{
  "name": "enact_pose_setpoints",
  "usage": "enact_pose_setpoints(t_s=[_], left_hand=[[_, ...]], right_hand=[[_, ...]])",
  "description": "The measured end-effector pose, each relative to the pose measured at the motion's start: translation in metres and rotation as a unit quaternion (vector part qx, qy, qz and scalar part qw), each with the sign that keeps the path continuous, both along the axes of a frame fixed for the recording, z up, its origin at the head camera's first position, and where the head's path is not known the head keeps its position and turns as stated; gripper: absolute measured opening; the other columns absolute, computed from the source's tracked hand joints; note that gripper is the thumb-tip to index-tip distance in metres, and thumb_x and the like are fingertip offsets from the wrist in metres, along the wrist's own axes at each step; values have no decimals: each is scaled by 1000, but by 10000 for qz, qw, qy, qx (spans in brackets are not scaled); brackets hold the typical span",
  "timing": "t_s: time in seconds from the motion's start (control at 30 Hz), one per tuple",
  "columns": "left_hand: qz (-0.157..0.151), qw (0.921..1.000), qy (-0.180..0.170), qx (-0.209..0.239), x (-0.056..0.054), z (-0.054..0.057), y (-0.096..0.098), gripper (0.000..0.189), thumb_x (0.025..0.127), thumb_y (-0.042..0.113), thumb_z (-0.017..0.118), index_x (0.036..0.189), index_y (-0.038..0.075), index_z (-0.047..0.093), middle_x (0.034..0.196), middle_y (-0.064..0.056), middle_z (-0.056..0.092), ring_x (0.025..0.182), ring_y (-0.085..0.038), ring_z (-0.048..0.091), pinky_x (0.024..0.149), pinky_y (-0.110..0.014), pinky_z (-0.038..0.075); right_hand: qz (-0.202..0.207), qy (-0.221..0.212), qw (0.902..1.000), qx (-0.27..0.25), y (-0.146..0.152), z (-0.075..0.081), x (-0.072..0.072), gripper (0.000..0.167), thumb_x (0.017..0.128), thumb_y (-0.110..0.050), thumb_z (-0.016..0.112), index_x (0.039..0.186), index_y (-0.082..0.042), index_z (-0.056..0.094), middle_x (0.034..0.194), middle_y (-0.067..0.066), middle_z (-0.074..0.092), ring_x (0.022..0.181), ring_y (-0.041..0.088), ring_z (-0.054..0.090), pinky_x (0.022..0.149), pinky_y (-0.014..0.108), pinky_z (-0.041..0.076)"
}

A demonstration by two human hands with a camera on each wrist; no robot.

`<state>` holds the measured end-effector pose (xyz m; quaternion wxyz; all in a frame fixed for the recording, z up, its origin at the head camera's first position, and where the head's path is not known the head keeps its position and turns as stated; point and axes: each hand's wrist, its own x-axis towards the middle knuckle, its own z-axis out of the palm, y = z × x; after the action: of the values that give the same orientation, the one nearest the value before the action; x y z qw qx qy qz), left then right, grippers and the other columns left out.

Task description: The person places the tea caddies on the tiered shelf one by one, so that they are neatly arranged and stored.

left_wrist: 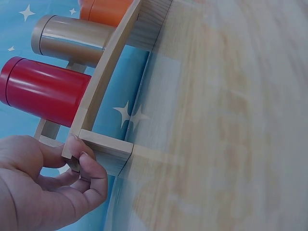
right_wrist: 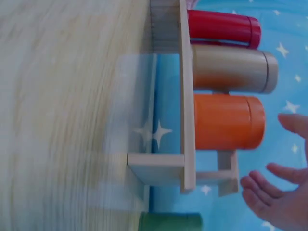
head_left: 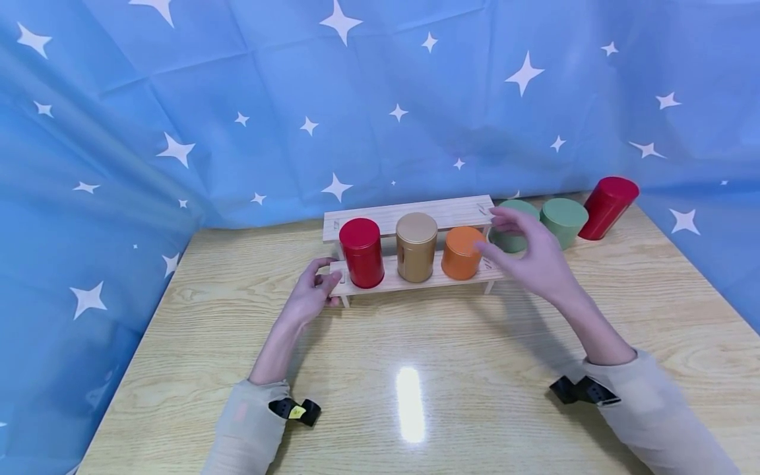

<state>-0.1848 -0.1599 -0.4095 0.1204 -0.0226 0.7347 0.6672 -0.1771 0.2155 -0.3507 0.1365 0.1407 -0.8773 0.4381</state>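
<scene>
A two-tier wooden rack point(head_left: 410, 284) stands on the table, with a red canister point(head_left: 361, 254), a gold canister point(head_left: 416, 247) and an orange canister point(head_left: 461, 254) upright in a row on its lower board. My left hand point(head_left: 313, 288) pinches the left end of that board between thumb and fingers, as the left wrist view shows plainly. Beside the orange canister hovers my right hand point(head_left: 531, 254), fingers spread. In the right wrist view a gap shows between the right hand point(right_wrist: 281, 187) and the orange canister point(right_wrist: 228, 121), and nothing is held there.
Two green canisters point(head_left: 564, 221) stand right of the rack, one partly hidden behind the right hand. Past them a taller red canister point(head_left: 609, 208) stands near the table's back right. A blue star-patterned cloth point(head_left: 386, 79) hangs behind the table point(head_left: 505, 396).
</scene>
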Motion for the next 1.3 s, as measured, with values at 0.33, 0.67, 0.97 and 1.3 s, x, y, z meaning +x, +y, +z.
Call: enact_pose_setpoints(t_s=[0.33,0.67,0.97,1.3], left_hand=[[25,10000,-28,2,2,0,-1,44,107,13,51,148,3,38,99,-11,52,61,-14,55,63,-20,51],[35,10000,-14,-40,2,0,-1,42,107,14,52,146,4,40,97,-10,51,60,-14,56,63,-20,51],[40,10000,-7,-49,2,1,-1,42,107,14,52,146,4,40,98,-10,51,61,-15,56,64,-21,51],[45,10000,4,-66,1,2,1,42,107,13,53,146,5,41,94,-9,51,60,-14,56,63,-20,51]], right_hand=[[-494,235,9984,-106,40,1,-4,54,92,-20,77,140,-6,56,126,16,59,112,18,56,93,10,40],[-1286,134,9915,133,87,1,-10,58,95,-29,72,142,-2,51,125,12,55,109,9,51,94,15,38],[-1977,96,9802,100,124,1,-20,60,94,-29,70,143,-1,50,121,3,54,102,-3,44,93,14,37],[-2595,-609,9630,392,155,4,-36,76,96,-39,63,156,-6,31,147,27,42,129,39,41,97,34,39]])
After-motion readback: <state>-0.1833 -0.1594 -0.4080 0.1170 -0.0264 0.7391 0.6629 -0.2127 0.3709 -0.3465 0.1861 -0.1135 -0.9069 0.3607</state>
